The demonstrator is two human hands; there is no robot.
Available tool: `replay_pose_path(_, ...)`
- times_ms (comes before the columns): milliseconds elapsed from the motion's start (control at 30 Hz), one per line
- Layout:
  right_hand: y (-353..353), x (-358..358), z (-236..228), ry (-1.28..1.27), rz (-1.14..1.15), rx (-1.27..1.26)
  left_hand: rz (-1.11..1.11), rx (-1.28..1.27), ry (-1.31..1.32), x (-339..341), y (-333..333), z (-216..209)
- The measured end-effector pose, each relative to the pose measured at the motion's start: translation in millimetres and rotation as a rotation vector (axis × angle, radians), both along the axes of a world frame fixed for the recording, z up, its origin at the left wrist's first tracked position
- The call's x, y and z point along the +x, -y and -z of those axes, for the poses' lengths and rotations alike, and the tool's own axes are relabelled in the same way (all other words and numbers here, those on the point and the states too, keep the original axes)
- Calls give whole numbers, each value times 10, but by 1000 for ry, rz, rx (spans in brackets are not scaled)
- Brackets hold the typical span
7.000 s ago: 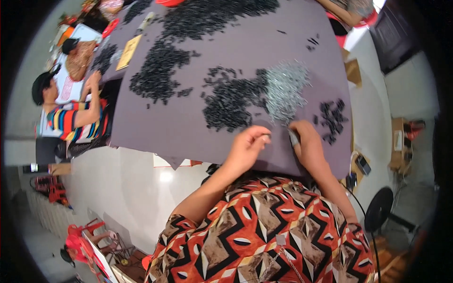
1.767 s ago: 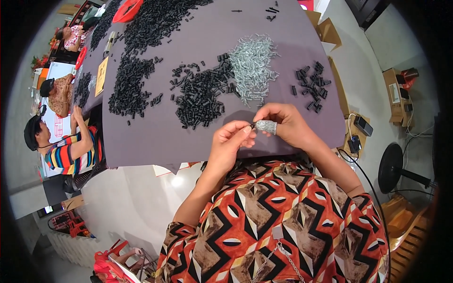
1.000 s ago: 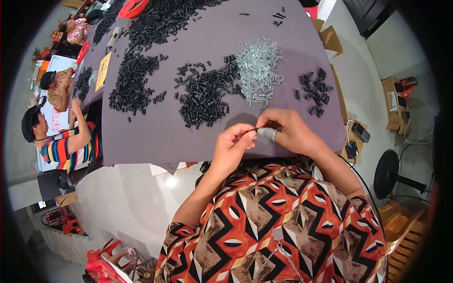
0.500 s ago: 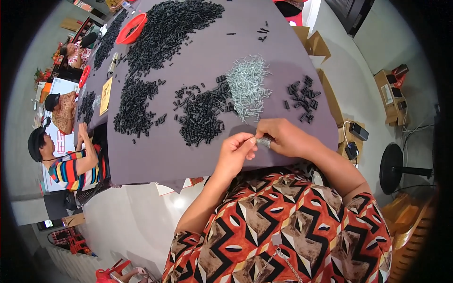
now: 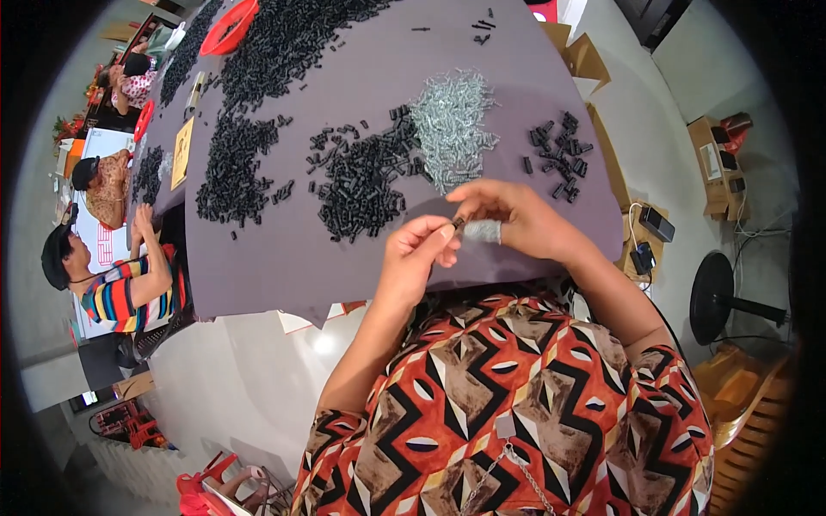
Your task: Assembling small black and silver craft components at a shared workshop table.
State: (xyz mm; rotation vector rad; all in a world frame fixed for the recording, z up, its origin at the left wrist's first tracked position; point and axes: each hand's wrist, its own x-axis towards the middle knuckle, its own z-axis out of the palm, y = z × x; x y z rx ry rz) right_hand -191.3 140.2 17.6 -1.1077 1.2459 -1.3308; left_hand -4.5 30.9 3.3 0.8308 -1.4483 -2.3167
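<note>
Over the near edge of the table, my left hand (image 5: 420, 251) pinches a small black cylindrical piece (image 5: 458, 224) between thumb and forefinger. Close beside it, my right hand (image 5: 527, 222) has its fingers apart, the forefinger stretched above the piece. A grey-white wrapping (image 5: 483, 230) seems to cover its thumb. Nothing shows in the right hand. Just beyond my hands lies a heap of small silvery screw-like pieces (image 5: 453, 125). Left of that heap spreads a pile of short black pieces (image 5: 361, 185), and a smaller black group (image 5: 559, 155) sits to its right.
More black piles (image 5: 237, 168) cover the table's left and far parts, with a red basket (image 5: 230, 27) among them. A yellow card (image 5: 181, 153) lies near the left edge. People (image 5: 129, 279) sit along the left. Cardboard boxes (image 5: 589, 64) stand on the right.
My right hand has opened and lifted its forefinger away from the left fingertips, uncovering the black piece. My left hand still pinches. The whole view has shifted slightly.
</note>
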Motion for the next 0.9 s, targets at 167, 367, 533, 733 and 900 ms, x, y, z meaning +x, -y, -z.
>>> replay_pose_path(167, -28, -84, -8, -135, 21, 161, -78, -44, -33, 79, 0, -9)
replay_pose_path(367, 1, 72, -5, -199, 48, -2, -79, -34, -40, 80, -21, -14)
replay_pose_path(533, 41, 71, -37, -438, 48, -146, -64, -37, -27, 80, -34, -42)
replay_pose_path(733, 39, 83, 80, -598, 6, -148, -6, -130, 12, 45, -69, -39)
replay_pose_path(900, 45, 108, 105, -622, 3, -82, -37, -280, 87, 26, -173, -36)
